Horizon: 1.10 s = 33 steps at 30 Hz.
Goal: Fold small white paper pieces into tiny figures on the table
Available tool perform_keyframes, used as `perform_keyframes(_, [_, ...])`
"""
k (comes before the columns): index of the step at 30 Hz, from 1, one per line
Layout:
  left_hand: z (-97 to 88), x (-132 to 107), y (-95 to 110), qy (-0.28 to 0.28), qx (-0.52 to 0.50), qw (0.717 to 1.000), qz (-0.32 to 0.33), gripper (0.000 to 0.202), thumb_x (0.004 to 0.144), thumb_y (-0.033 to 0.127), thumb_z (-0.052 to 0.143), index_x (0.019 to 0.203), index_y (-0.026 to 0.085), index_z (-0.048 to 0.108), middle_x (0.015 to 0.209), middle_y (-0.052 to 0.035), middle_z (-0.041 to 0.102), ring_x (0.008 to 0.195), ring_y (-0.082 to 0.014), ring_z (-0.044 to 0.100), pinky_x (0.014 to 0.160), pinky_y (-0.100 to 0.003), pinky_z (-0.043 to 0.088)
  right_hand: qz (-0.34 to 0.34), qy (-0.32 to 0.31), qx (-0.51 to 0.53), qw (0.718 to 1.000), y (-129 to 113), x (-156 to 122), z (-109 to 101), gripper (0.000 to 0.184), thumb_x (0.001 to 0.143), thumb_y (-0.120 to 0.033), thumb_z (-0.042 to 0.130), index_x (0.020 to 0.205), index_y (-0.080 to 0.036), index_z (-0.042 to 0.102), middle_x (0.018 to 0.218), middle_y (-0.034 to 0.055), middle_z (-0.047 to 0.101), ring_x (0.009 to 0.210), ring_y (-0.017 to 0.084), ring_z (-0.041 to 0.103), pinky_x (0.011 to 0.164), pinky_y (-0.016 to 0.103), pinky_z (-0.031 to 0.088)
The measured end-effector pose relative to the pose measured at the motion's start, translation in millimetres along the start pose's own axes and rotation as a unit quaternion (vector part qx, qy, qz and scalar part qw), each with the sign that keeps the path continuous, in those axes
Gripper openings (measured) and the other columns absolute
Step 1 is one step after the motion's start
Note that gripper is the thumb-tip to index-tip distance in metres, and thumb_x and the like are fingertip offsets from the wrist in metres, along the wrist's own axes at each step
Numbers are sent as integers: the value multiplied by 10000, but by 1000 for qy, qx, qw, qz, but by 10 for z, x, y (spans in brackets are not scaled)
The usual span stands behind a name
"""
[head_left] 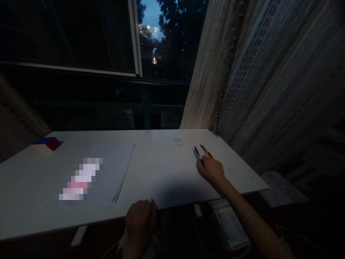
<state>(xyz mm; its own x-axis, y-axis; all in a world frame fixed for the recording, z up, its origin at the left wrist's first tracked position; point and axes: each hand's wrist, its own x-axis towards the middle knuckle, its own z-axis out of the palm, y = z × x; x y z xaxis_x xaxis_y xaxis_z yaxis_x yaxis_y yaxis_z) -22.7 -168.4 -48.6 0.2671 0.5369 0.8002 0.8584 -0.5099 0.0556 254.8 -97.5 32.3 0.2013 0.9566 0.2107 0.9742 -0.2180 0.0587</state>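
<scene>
My right hand (pixel 212 170) rests on the white table (pixel 161 172) at the right, fingers curled at the near ends of a dark pen-like tool (pixel 196 152) and a yellow utility knife (pixel 207 151) that lie side by side. Whether it grips either one is unclear in the dim light. My left hand (pixel 141 220) sits at the table's near edge, fingers curled over the rim, with something pale beneath it that I cannot make out.
A stack of paper sheets (pixel 110 172) lies on the left half of the table. A red and blue block (pixel 47 143) sits at the far left corner. Small pale scraps (pixel 178 141) lie near the back. Curtains (pixel 256 79) hang at the right; a dark window is behind.
</scene>
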Motion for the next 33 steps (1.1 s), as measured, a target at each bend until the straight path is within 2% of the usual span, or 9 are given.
perform_keyframes(2, [15,-4,0,12,6,1000,2,261,755,153,561,518,188,457,479,6,418,512,-138,392,535,-306,275,19,7,-32,999,295,-63,75,382,868,-383,332,930,-107,590,828,182,660,730,261,646,640,334,419])
perform_keyframes(5, [23,-5,0,27,-2,1000,5,257,756,157,564,522,187,461,479,13,412,505,-132,385,534,-300,277,-1,3,-64,998,468,-131,157,353,865,-354,338,921,-117,593,841,156,664,715,249,645,620,324,421])
perform_keyframes(14, [22,-38,5,32,-14,999,2,239,743,137,577,535,181,469,492,11,432,507,-129,400,540,-294,301,-20,10,-100,995,473,-148,162,365,842,-408,376,897,-132,609,789,138,664,685,272,644,570,335,420])
perform_keyframes(20, [39,-66,-6,32,-15,999,0,204,750,137,561,563,181,493,502,2,453,524,-130,422,543,-293,310,-23,38,-89,995,423,-196,104,395,839,-457,380,879,-143,617,687,121,658,581,242,626,502,290,359])
perform_keyframes(22, [41,-79,-11,31,-19,999,1,206,759,139,545,566,182,492,500,2,452,520,-127,419,542,-292,311,-30,69,-70,995,404,-266,142,387,846,-449,376,841,-148,619,626,99,645,512,205,599,475,265,322])
perform_keyframes(25, [45,-97,-12,33,-28,999,0,206,766,135,534,570,182,494,500,0,454,530,-127,424,547,-291,319,-50,155,-20,986,398,-452,266,386,850,-430,390,681,-150,596,542,64,606,443,144,542,455,237,281])
perform_keyframes(28, [44,-105,-8,36,-33,999,1,204,773,129,523,578,181,497,516,-5,466,545,-128,433,554,-290,327,-123,238,95,959,376,-680,411,417,857,-414,408,541,-161,508,447,1,513,405,87,474,462,208,290])
perform_keyframes(31, [23,-103,-5,26,-36,999,-5,207,775,130,521,577,181,490,519,-3,458,541,-127,424,553,-290,322,-142,258,185,938,282,-843,522,429,863,-405,417,506,-167,447,403,-50,412,355,49,377,451,185,285])
perform_keyframes(33, [-3,-100,-9,12,-47,999,-11,203,779,129,520,585,179,487,527,-5,461,549,-129,426,557,-290,322,-136,251,189,940,195,-890,572,424,865,-390,419,505,-167,437,417,-53,403,370,47,384,456,184,281])
